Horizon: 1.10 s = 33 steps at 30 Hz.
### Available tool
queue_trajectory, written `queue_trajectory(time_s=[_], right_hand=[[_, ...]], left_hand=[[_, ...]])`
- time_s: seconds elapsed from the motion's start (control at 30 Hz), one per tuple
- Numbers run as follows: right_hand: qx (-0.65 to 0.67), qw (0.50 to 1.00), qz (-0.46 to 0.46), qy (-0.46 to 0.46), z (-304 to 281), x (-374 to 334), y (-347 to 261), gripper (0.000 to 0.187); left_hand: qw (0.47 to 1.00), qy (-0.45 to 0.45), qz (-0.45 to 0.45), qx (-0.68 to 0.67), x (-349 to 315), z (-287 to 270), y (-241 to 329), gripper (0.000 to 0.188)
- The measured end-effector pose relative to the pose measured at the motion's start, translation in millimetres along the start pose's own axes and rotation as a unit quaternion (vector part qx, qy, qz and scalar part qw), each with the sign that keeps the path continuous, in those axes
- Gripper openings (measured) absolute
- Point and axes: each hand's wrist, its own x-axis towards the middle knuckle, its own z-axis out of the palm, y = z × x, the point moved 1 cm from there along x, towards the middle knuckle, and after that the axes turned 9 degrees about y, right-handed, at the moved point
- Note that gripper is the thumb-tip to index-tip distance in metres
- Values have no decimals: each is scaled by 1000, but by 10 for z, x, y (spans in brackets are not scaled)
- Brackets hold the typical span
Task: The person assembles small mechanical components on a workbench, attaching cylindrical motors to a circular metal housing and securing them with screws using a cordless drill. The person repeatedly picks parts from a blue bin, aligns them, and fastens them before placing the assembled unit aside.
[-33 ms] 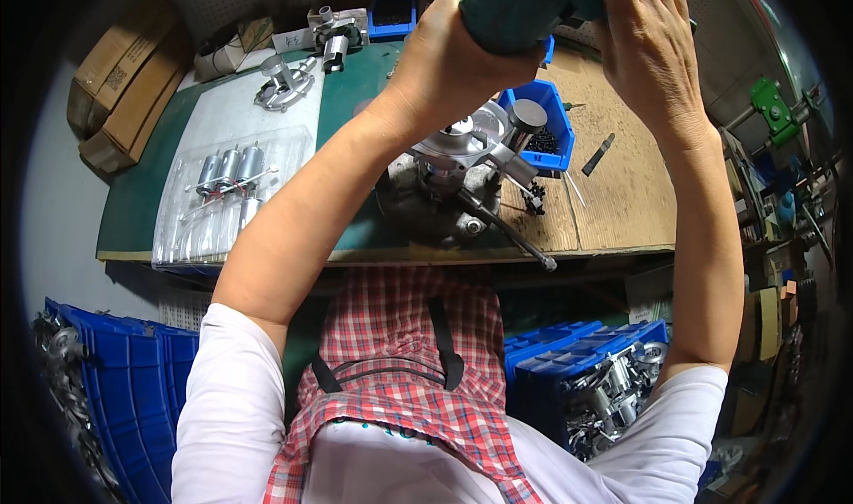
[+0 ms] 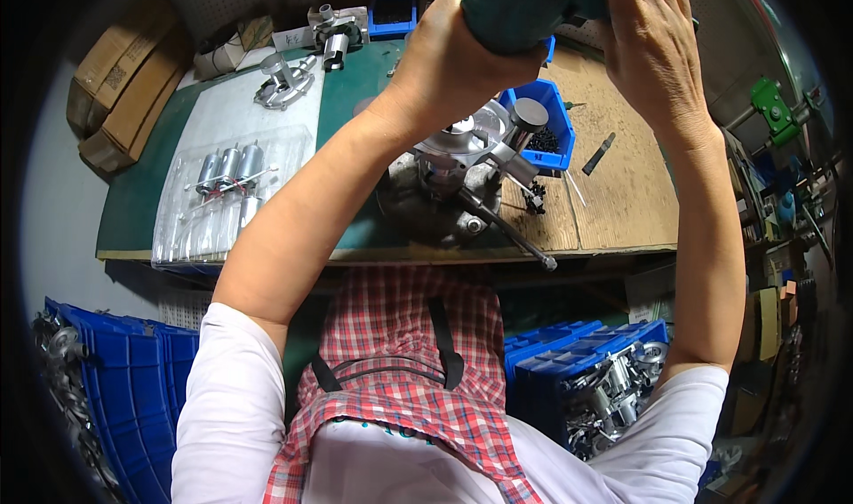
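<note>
A dark green power drill (image 2: 524, 15), cut off by the upper edge, is held high above the bench in both hands. My left hand (image 2: 458, 60) wraps round its rounded body. From the other side my right hand (image 2: 653, 55) closes on it, palm side turned away; a dark end shows past its outer edge. Below my left hand sits a silver metal housing (image 2: 458, 153) on a round fixture (image 2: 426, 206). A bar handle (image 2: 511, 233) sticks out of the fixture toward me. Whether the drill's tip touches the housing is hidden.
A blue bin (image 2: 560, 140) of small black screws stands right of the housing, near a black-handled tool (image 2: 598, 153) on cardboard. Several small motors (image 2: 229, 168) lie on a clear plastic tray at left. Crates of metal parts (image 2: 613, 393) stand below the bench.
</note>
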Motion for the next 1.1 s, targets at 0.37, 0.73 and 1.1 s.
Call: queue_trajectory(time_s=[0.37, 0.73, 1.1], right_hand=[[-14, 987, 20, -156, -241, 288, -119, 55], [-47, 996, 2, -81, -155, 267, -139, 55], [-85, 993, 30, -75, -21, 269, -154, 55]], left_hand=[[951, -84, -274, -115, 64, -102, 53, 38], [987, -58, -147, -38, 24, -100, 1, 39], [986, -18, -160, -46, -12, -91, 140, 41]])
